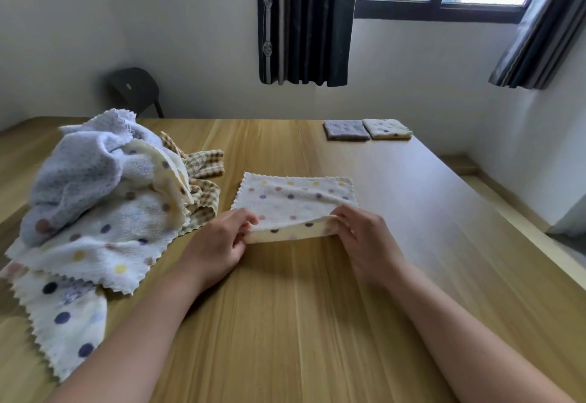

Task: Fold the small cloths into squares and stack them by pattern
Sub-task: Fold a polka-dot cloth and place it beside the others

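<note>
A white cloth with coloured polka dots (293, 195) lies flat in the middle of the wooden table (301, 323). Its near edge is lifted off the wood. My left hand (218, 241) pinches the near left corner and my right hand (364, 237) pinches the near right corner. A heap of unfolded cloths (101, 199) sits at the left: lavender, polka-dot and tan checked ones. Two folded squares rest at the far right, a grey-purple one (346, 130) and a polka-dot one (387, 128), side by side.
The table's right edge runs diagonally close to the folded squares, with floor beyond. A dark chair (134, 88) stands behind the table at the far left. Dark curtains (304, 22) and a window are on the back wall.
</note>
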Action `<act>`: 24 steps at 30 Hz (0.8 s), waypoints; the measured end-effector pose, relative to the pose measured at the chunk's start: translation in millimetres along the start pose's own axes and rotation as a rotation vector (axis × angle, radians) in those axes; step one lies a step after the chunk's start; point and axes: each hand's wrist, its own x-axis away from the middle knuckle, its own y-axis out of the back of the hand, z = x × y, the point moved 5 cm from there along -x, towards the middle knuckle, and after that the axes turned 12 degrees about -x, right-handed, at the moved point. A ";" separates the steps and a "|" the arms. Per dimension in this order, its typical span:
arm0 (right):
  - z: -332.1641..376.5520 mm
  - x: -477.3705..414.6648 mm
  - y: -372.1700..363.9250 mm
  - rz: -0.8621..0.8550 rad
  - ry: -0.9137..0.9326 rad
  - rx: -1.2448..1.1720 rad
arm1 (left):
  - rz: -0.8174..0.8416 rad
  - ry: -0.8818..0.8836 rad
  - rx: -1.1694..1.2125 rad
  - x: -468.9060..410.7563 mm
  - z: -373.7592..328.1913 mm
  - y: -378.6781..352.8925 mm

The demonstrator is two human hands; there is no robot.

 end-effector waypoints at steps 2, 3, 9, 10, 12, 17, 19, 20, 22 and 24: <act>-6.7 0.5 7.7 -0.071 -0.108 -0.121 | -0.062 0.096 0.087 0.4 9.5 2.3; -9.4 1.1 11.0 -0.098 -0.166 -0.175 | -0.089 0.170 0.163 1.1 15.3 3.8; -11.1 6.6 26.4 -0.172 -0.254 -0.398 | -0.258 0.419 0.691 5.7 22.6 17.9; -10.0 6.7 27.9 -0.176 -0.268 -0.418 | -0.273 0.422 0.725 4.9 20.8 18.5; -7.6 4.3 30.1 -0.189 -0.294 -0.439 | -0.285 0.441 0.756 1.5 20.2 17.6; -16.0 -17.7 31.9 -0.209 -0.384 -0.348 | -0.199 0.498 0.494 -22.8 25.7 8.6; -21.2 -27.6 31.0 -0.207 -0.417 -0.316 | -0.187 0.503 0.354 -34.4 25.3 4.5; -24.0 -32.8 30.2 -0.200 -0.433 -0.302 | -0.185 0.508 0.282 -40.1 25.1 2.5; -29.1 -41.7 27.0 -0.170 -0.467 -0.262 | -0.180 0.529 0.145 -48.9 25.4 0.0; -35.9 -50.1 23.0 -0.146 -0.502 -0.217 | -0.160 0.556 0.025 -57.6 27.6 -3.9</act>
